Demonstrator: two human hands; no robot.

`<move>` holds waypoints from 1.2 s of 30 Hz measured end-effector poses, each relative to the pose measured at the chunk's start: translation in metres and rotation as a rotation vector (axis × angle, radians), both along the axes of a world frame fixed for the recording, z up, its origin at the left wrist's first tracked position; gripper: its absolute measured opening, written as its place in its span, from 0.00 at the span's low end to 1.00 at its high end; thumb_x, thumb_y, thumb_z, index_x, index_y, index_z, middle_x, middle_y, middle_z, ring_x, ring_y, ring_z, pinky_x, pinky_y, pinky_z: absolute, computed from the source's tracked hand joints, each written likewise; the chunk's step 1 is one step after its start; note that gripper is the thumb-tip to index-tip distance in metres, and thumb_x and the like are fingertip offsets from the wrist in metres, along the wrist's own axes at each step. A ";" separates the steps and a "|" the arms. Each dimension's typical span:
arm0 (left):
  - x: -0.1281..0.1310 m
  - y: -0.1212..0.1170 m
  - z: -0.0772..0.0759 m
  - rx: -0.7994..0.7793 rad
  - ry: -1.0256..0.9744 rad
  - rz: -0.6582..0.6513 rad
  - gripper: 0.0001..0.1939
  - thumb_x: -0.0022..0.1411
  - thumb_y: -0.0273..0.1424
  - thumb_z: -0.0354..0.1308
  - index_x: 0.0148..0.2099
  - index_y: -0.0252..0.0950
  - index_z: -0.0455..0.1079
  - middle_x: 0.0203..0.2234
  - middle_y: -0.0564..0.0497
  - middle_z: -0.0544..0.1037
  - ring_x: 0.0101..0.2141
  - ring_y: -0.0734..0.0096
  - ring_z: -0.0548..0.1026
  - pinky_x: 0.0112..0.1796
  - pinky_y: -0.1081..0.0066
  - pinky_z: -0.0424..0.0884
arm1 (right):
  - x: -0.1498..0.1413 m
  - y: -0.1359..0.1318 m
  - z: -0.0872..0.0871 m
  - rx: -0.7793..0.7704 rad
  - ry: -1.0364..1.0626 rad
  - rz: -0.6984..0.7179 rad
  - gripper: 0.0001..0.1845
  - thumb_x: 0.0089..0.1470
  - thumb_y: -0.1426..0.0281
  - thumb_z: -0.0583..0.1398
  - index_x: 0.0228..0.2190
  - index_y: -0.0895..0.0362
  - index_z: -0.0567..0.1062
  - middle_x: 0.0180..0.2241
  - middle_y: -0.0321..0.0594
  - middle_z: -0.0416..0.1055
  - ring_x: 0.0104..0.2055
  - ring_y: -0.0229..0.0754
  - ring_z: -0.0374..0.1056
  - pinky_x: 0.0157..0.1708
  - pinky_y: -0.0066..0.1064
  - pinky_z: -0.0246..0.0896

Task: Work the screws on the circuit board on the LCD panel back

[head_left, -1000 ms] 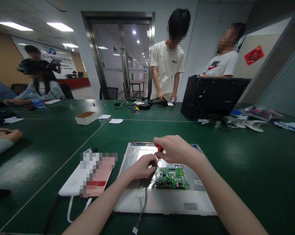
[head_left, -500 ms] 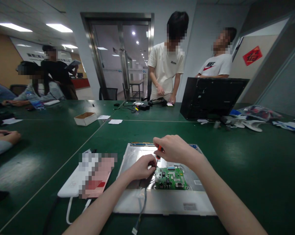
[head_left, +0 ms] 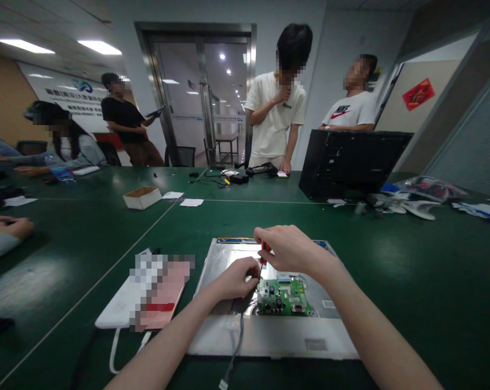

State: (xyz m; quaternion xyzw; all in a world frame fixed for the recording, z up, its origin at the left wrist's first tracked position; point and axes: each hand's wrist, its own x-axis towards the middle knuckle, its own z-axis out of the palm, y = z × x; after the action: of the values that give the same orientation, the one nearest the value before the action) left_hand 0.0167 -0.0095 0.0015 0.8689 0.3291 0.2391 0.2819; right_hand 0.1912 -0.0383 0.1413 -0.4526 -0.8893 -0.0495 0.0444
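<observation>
A flat silver display panel (head_left: pixel 285 338) lies on the green table with its back up. On its middle sits a green circuit board (head_left: pixel 288 297). My right hand (head_left: pixel 291 249) is closed around a red-handled screwdriver (head_left: pixel 264 252), whose shaft points down at the board's upper left corner. Beside the shaft, my left hand (head_left: pixel 240 276) has thumb and fingers pinched together; what lies between them, if anything, is hidden. A grey cable (head_left: pixel 240 333) runs from under my left hand over the panel's front edge and ends in a white plug (head_left: pixel 223 384).
Left of the panel lie a white power bank (head_left: pixel 123 303) and a pink phone-like slab (head_left: pixel 163 303) with cables. A small open box (head_left: pixel 142 198) and papers (head_left: pixel 192 202) are farther back. A black monitor housing (head_left: pixel 350 162) stands back right. Several people are around the table.
My hands, the screwdriver and the board look nearly unchanged. Across the table, a person in a light shirt has raised a hand toward the face. A person in black has moved right.
</observation>
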 end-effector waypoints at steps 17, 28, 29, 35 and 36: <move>0.000 0.000 -0.001 0.009 0.017 0.010 0.08 0.50 0.21 0.51 0.33 0.34 0.67 0.28 0.52 0.71 0.29 0.71 0.66 0.31 0.74 0.62 | 0.000 -0.001 0.001 0.005 0.001 -0.013 0.08 0.55 0.68 0.57 0.39 0.54 0.69 0.32 0.38 0.76 0.32 0.41 0.70 0.24 0.31 0.40; 0.000 0.002 -0.003 0.018 0.011 -0.008 0.09 0.51 0.21 0.51 0.35 0.33 0.68 0.29 0.51 0.72 0.30 0.71 0.66 0.31 0.73 0.62 | 0.003 -0.003 0.000 -0.026 0.077 0.049 0.13 0.50 0.70 0.58 0.40 0.55 0.67 0.36 0.38 0.75 0.32 0.39 0.68 0.24 0.30 0.41; -0.001 0.002 -0.003 0.021 0.008 -0.010 0.09 0.51 0.21 0.51 0.36 0.33 0.68 0.30 0.51 0.72 0.30 0.71 0.66 0.32 0.73 0.62 | 0.003 -0.003 0.000 -0.033 0.077 0.054 0.14 0.49 0.71 0.58 0.40 0.55 0.67 0.36 0.38 0.75 0.32 0.39 0.68 0.24 0.30 0.41; 0.000 0.001 0.000 0.019 0.024 -0.012 0.08 0.51 0.21 0.50 0.34 0.33 0.67 0.29 0.51 0.72 0.30 0.71 0.66 0.31 0.74 0.62 | 0.002 -0.001 -0.001 0.006 0.035 0.023 0.10 0.53 0.70 0.56 0.40 0.55 0.67 0.33 0.39 0.75 0.31 0.40 0.68 0.24 0.30 0.39; 0.000 0.000 0.000 0.019 0.026 -0.008 0.08 0.52 0.21 0.50 0.34 0.33 0.67 0.29 0.51 0.72 0.30 0.71 0.66 0.31 0.74 0.62 | 0.002 -0.001 -0.001 0.012 0.024 0.007 0.09 0.54 0.69 0.56 0.39 0.55 0.67 0.32 0.39 0.75 0.30 0.40 0.69 0.24 0.30 0.39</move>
State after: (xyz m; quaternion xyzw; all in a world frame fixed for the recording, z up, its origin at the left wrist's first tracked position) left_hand 0.0168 -0.0092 0.0016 0.8758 0.3272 0.2296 0.2704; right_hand 0.1932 -0.0390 0.1407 -0.4498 -0.8899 -0.0493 0.0579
